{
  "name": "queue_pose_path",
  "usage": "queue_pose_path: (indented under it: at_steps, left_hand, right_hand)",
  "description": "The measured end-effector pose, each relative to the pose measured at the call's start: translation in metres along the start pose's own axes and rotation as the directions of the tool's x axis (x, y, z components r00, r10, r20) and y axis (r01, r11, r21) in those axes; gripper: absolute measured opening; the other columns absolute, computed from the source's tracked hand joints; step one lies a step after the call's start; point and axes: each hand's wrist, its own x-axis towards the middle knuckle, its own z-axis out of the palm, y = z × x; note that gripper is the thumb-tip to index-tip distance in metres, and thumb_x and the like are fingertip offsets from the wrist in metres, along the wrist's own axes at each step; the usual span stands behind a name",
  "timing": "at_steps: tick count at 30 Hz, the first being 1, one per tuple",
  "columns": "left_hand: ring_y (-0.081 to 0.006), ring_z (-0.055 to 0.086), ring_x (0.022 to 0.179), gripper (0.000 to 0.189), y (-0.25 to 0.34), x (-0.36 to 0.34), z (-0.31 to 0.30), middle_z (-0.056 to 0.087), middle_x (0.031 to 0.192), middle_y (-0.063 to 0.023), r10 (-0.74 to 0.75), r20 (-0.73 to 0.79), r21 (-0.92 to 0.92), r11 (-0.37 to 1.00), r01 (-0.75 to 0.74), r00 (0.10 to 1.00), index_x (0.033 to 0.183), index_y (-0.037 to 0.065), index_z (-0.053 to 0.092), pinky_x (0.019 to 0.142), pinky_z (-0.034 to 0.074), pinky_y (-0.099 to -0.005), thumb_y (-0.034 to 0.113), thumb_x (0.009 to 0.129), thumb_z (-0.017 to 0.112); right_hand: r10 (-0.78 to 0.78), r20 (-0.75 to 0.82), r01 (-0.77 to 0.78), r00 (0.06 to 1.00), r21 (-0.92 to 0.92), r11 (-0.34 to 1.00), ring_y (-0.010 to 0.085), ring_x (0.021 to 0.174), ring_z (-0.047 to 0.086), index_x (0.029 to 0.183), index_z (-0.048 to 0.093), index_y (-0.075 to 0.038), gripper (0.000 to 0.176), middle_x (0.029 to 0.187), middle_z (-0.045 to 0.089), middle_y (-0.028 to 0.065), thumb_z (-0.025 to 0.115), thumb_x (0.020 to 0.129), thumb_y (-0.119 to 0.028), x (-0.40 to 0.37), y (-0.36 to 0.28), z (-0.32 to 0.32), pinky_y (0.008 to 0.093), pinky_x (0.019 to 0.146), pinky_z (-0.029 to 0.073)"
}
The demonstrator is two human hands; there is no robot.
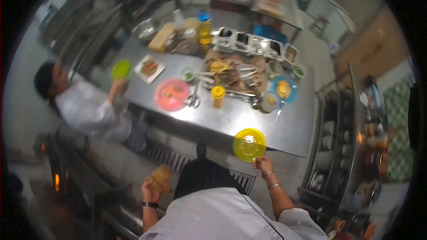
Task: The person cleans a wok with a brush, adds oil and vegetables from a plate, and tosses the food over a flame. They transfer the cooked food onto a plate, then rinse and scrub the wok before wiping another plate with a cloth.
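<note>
At the lower left, my left hand [151, 192] holds a flat tan-brown piece [161, 178], which looks like bread or a folded cloth; I cannot tell which. My right hand [263, 164] grips the near rim of a round yellow plate [249, 145] at the front edge of the steel table [209, 118]. The plate has a shiny surface. Nearest to it on the table are a blue plate with yellow food [283, 90], a small tub [270, 101] and a yellow-capped bottle [218, 96].
A co-worker [89, 106] stands at the left, holding a green plate [121, 69]. Scissors [193, 101] lie beside a pink plate [171, 94]. A flame [57, 182] burns at the lower left. Shelves with dishes [329, 142] stand at the right.
</note>
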Motion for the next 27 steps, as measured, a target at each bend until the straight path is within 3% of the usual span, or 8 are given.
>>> queue_pose_path:
  at_steps: [6,10,13,15,18,20,23,27]
  left_hand:
    - [-0.0217,0.060,0.090,0.035,-0.034,-0.084,-0.084,0.062,0.103,-0.0076,0.230,-0.343,0.257,0.956,-0.144,0.911,0.108,0.000,0.058,0.079,0.050,-0.0349,0.000,0.075,0.047]
    - [-0.0169,0.059,0.077,0.024,-0.049,-0.108,-0.134,0.064,0.085,-0.0045,0.692,-0.197,0.870,0.450,-0.201,0.694,0.093,-0.002,0.063,0.069,0.049,-0.0301,-0.002,0.077,0.045]
    - [-0.0153,0.059,0.078,0.021,-0.056,-0.136,-0.157,0.065,0.082,-0.0065,0.788,-0.340,0.866,0.475,-0.157,0.513,0.088,-0.002,0.063,0.069,0.048,-0.0306,-0.002,0.077,0.044]
    - [-0.0185,0.060,0.076,0.023,-0.050,-0.154,-0.165,0.065,0.085,-0.0091,0.789,-0.454,0.822,0.550,-0.146,0.414,0.090,-0.002,0.062,0.068,0.049,-0.0320,-0.002,0.077,0.043]
    - [-0.0225,0.061,0.078,0.024,-0.073,-0.159,-0.234,0.065,0.089,-0.0118,0.871,-0.338,0.932,0.362,-0.001,0.357,0.092,-0.002,0.061,0.069,0.050,-0.0348,-0.002,0.079,0.041]
    - [-0.0258,0.061,0.079,0.023,-0.079,-0.167,-0.267,0.064,0.089,-0.0129,0.622,-0.741,0.499,0.763,-0.412,0.255,0.092,-0.002,0.060,0.070,0.050,-0.0372,0.001,0.080,0.041]
    - [-0.0250,0.061,0.081,0.022,-0.055,-0.170,-0.293,0.063,0.088,-0.0118,0.546,-0.821,0.477,0.817,-0.324,0.167,0.092,-0.002,0.059,0.070,0.050,-0.0377,0.003,0.079,0.042]
    - [-0.0224,0.061,0.082,0.024,-0.006,-0.152,-0.322,0.063,0.089,-0.0102,0.521,-0.834,0.451,0.834,-0.319,0.183,0.097,-0.002,0.059,0.071,0.051,-0.0352,0.005,0.079,0.044]
  right_hand:
    - [-0.246,0.427,0.465,0.870,-0.550,0.694,0.0126,0.048,0.056,0.079,0.057,0.001,0.017,0.059,0.060,0.0064,0.057,0.090,-0.013,-0.066,-0.032,0.176,0.0265,0.044,0.045]
    - [-0.151,0.615,0.498,0.774,-0.443,0.746,0.0115,0.048,0.055,0.079,0.058,0.001,0.018,0.061,0.061,0.0077,0.059,0.089,-0.014,-0.066,-0.020,0.270,0.0260,0.043,0.045]
    - [0.001,0.713,0.458,0.701,-0.453,0.765,0.0204,0.059,0.065,0.084,0.060,0.002,0.017,0.070,0.066,0.0137,0.063,0.084,-0.015,-0.060,-0.017,0.326,0.0313,0.054,0.053]
    - [-0.191,0.657,0.582,0.729,-0.743,-0.331,0.0317,0.081,0.068,0.090,0.063,0.003,0.022,0.083,0.067,0.0205,0.064,0.079,-0.016,-0.022,0.014,0.350,0.0372,0.071,0.055]
    - [-0.077,0.600,0.538,0.797,-0.761,-0.363,0.0372,0.094,0.064,0.090,0.066,0.003,0.027,0.093,0.066,0.0247,0.062,0.078,-0.020,-0.003,0.021,0.370,0.0397,0.081,0.053]
    - [-0.107,0.611,0.532,0.784,-0.751,-0.392,0.0376,0.091,0.064,0.087,0.066,0.004,0.028,0.092,0.066,0.0248,0.062,0.078,-0.022,0.000,0.033,0.385,0.0397,0.079,0.053]
    - [-0.158,0.699,0.624,0.698,-0.701,-0.346,0.0328,0.079,0.068,0.085,0.065,0.006,0.030,0.080,0.068,0.0220,0.062,0.081,-0.024,0.009,0.055,0.438,0.0382,0.070,0.054]
    - [0.187,0.717,0.577,0.672,-0.664,0.475,0.0149,0.058,0.061,0.083,0.060,0.005,0.025,0.065,0.063,0.0104,0.059,0.089,-0.019,-0.072,0.053,0.522,0.0289,0.052,0.051]
